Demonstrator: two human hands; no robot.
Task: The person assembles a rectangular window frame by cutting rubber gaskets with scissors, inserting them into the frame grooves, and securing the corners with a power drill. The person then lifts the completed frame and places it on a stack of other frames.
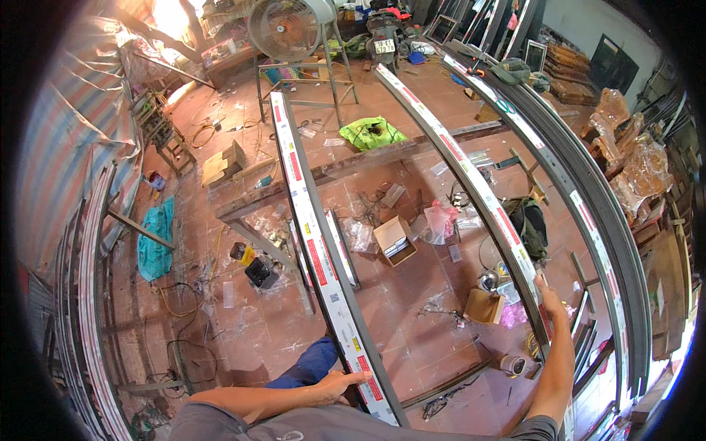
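Note:
Two long dark metal profiles, faced with white film and red labels, stretch away from me over the work frame. On the near end of the left profile [318,253] my left hand [340,384] is closed, a digit over its labelled face and the rest partly hidden. My right hand [551,298], its arm reaching forward, is closed on the right-hand edge of the right profile [482,192]. The fingers beneath that profile are hidden. A metal support beam [338,170] runs crosswise under both profiles, which lie well apart.
More profiles [588,184] are stacked at the right, and others [92,309] at the left. On the tiled floor are an open cardboard box [395,241], a green bag [373,133], a teal bag [155,239] and cables. A large fan [287,29] stands at the back.

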